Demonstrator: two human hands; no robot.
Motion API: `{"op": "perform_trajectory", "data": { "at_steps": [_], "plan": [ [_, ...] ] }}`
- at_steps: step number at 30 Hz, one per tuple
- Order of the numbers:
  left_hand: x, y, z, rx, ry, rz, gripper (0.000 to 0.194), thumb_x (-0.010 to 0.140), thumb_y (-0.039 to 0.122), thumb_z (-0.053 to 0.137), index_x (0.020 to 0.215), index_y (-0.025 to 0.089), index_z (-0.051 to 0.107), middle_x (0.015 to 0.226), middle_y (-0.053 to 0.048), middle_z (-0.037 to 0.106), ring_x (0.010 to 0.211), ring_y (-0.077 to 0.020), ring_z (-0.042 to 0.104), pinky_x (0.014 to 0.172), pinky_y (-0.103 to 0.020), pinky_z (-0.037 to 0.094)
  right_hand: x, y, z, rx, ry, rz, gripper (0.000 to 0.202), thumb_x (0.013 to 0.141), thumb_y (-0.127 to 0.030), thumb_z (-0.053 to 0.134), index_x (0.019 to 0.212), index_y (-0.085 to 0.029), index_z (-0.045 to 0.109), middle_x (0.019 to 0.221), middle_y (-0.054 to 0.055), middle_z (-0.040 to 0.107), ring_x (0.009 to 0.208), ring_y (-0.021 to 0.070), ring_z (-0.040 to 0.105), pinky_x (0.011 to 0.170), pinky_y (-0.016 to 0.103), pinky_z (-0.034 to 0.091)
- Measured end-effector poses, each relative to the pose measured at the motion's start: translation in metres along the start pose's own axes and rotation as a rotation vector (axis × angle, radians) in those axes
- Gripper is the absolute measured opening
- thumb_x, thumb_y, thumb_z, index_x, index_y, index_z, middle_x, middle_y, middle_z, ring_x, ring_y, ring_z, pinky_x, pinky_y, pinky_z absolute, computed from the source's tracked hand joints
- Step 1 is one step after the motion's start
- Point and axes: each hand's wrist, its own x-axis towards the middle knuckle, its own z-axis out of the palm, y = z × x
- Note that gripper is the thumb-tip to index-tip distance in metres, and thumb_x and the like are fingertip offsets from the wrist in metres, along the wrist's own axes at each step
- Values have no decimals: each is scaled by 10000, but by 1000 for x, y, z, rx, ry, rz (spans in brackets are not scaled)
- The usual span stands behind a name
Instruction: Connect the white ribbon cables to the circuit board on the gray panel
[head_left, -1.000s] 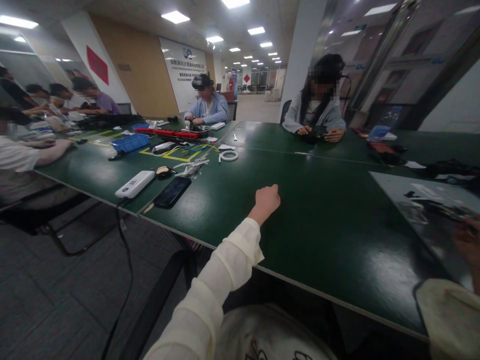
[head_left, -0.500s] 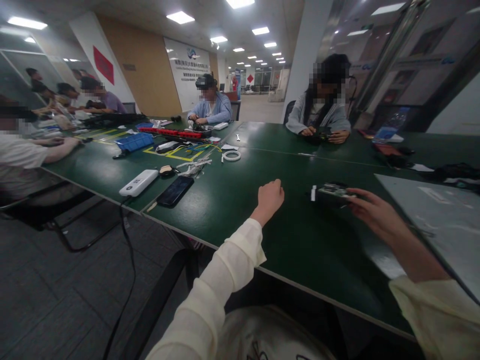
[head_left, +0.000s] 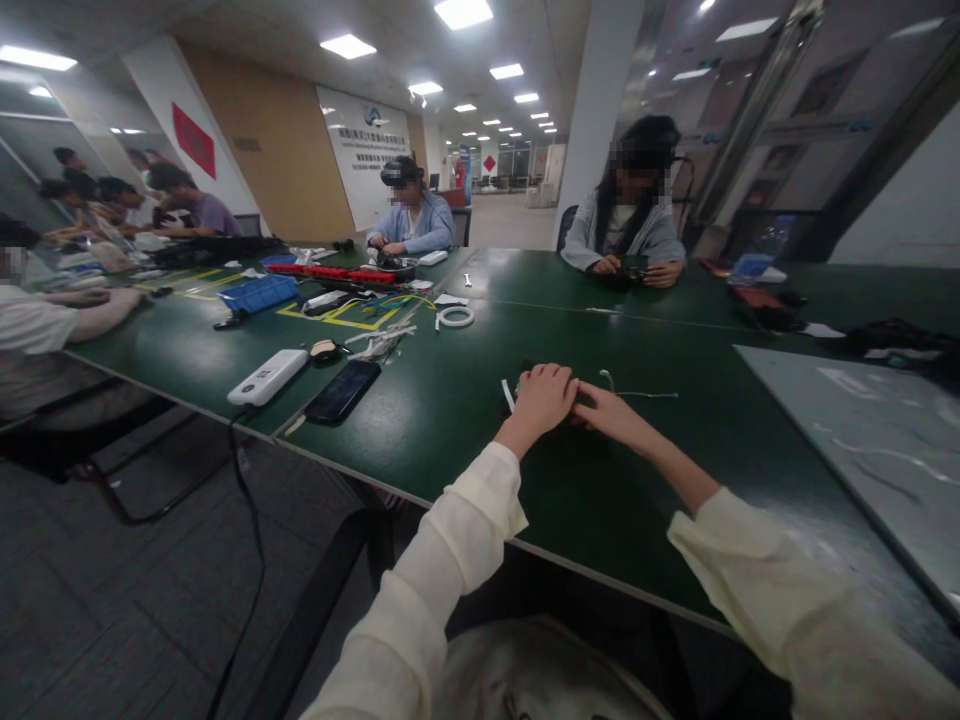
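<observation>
A dark device (head_left: 529, 368) with a white strip on its left side rests on the green table (head_left: 450, 430), mostly hidden under both hands. My left hand (head_left: 546, 397) lies over it with the fingers curved round its top. Touching the left one, my right hand (head_left: 606, 412) holds the device's right side between thumb and fingers. Behind the right hand, a thin wire (head_left: 649, 395) extends to the right on the table.
To the left lie a black phone (head_left: 343, 391), a white power bank (head_left: 268, 377) and a blue bin (head_left: 259, 294). A coiled white cable (head_left: 455, 317) sits farther back. A grey mat (head_left: 847, 440) is at right. Two people work across the table.
My right hand has moved left, bringing the device in front of my left hand, which now covers it. The thin wire has come into view. The camera view has shifted slightly.
</observation>
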Motion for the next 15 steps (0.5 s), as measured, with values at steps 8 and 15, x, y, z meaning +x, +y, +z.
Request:
{"op": "perform_trajectory", "data": {
  "at_steps": [8,15],
  "plan": [
    [-4,-5,5,30,-189,67,285,916,328,345,1109,194,507,1086,-60,589,1088,-198,479,981,-409,281,-13,42,-59,-107,109,38,382,812,-422,505,1138,-230,558,1116,55,594,723,174,649,532,228,468],
    [-3,-3,2,29,-218,69,301,921,341,332,1130,200,497,1097,-61,580,1080,-195,491,996,-415,258,-46,115,-140,-661,622,120,285,776,-265,528,1019,-149,623,1058,164,607,1000,272,544,822,359,395]
  ]
}}
